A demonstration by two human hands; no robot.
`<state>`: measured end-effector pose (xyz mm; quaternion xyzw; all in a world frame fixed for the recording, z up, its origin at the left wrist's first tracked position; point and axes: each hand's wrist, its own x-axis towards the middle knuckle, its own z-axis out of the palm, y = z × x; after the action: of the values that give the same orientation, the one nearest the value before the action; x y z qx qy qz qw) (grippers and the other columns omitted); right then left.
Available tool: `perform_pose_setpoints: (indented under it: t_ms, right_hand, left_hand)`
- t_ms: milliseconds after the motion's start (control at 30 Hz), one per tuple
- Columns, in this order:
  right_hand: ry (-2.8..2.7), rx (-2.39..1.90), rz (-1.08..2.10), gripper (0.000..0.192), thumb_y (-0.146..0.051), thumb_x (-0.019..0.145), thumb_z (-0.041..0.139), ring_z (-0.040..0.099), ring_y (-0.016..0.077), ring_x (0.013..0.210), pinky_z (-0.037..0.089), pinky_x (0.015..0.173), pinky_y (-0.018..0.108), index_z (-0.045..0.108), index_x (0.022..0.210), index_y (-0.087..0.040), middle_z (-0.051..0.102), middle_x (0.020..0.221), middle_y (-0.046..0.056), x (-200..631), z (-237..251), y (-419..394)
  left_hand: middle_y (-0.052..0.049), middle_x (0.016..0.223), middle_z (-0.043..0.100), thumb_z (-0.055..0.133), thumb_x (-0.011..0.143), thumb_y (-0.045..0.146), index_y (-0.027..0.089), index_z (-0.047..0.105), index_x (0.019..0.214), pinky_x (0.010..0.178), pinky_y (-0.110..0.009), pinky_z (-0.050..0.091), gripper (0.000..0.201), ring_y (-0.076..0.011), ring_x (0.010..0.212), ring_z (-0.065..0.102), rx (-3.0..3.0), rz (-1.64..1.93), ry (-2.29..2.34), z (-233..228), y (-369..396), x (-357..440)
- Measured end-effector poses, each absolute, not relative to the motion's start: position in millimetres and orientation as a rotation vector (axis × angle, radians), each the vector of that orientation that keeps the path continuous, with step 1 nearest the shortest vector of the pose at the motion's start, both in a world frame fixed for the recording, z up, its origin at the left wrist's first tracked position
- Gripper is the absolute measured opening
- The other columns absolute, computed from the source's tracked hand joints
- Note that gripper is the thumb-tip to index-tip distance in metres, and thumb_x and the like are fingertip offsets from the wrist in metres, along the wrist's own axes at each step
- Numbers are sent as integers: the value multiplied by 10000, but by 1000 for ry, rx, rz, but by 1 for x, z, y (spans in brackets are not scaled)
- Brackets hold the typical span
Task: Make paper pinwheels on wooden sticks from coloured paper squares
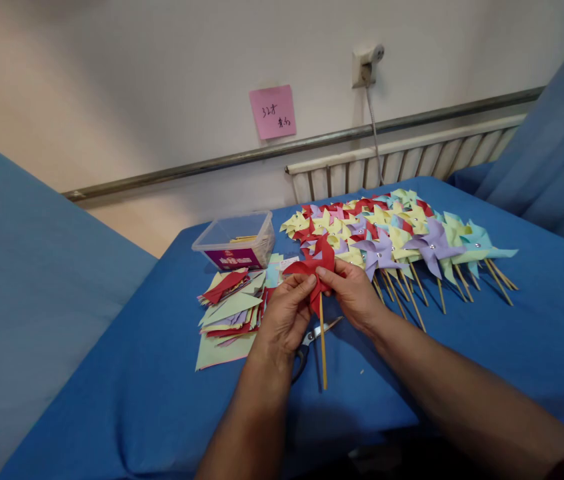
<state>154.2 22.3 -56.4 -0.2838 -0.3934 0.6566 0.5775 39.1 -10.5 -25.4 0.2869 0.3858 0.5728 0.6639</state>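
Both of my hands hold a red paper pinwheel [318, 262] over the blue cloth. My left hand [286, 313] pinches its left side and my right hand [355, 293] grips its right side. The pinwheel's wooden stick [323, 353] hangs straight down between my wrists. Scissors [312, 340] lie on the cloth under my left hand, partly hidden by it.
A row of several finished pinwheels [402, 237] in yellow, purple, red and teal lies behind my hands. A stack of cut paper squares [229, 310] sits to the left, with a clear plastic box [237, 240] behind it. A radiator [402, 160] and pink note [273, 111] are on the wall.
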Motion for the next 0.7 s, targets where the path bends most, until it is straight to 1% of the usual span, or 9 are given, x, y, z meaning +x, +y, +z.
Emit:
perform_pose_setpoints:
  t_ms: [167, 267, 367, 433, 533, 700]
  right_hand:
    - [-867, -673, 1559, 268, -402, 685, 773, 466, 83, 543, 382, 529, 217, 694, 808, -178, 604, 649, -26, 155, -55, 23]
    - [-865, -719, 1512, 278, -421, 686, 762, 469, 90, 540, 384, 526, 223, 687, 797, -177, 612, 649, -21, 154, -55, 23]
    - [-919, -801, 1366, 275, -425, 690, 751, 478, 95, 539, 395, 536, 229, 687, 797, -180, 622, 639, -31, 153, -55, 23]
    - [-969, -853, 1258, 278, -430, 699, 739, 499, 104, 560, 414, 555, 236, 688, 809, -180, 646, 665, -25, 153, -55, 23]
    - [-999, -881, 1189, 290, -444, 715, 722, 530, 114, 592, 439, 578, 244, 685, 823, -178, 670, 706, -11, 152, -56, 23]
    - [-976, -860, 1210, 278, -430, 722, 718, 559, 121, 612, 446, 586, 244, 687, 845, -182, 681, 723, -8, 149, -57, 22]
  left_hand:
    - [-54, 765, 715, 786, 701, 296, 134, 699, 823, 688, -247, 541, 220, -156, 708, 672, 601, 1336, 853, -23, -10, 41]
    - [-50, 753, 706, 798, 684, 333, 132, 695, 806, 657, -240, 528, 257, -143, 679, 655, 641, 1366, 904, -22, -10, 41]
    - [-18, 726, 689, 849, 607, 287, 139, 683, 801, 649, -212, 503, 295, -107, 647, 630, 768, 1474, 1068, -22, -11, 43]
    - [-15, 744, 694, 862, 576, 263, 139, 683, 818, 670, -212, 499, 326, -104, 666, 633, 896, 1526, 1186, -22, -12, 44]
    - [-36, 777, 711, 843, 601, 272, 135, 694, 841, 683, -232, 505, 314, -122, 694, 648, 1041, 1550, 1285, -23, -12, 46]
    - [-48, 783, 730, 825, 621, 278, 138, 717, 847, 682, -246, 515, 287, -142, 701, 664, 1073, 1579, 1346, -23, -13, 47]
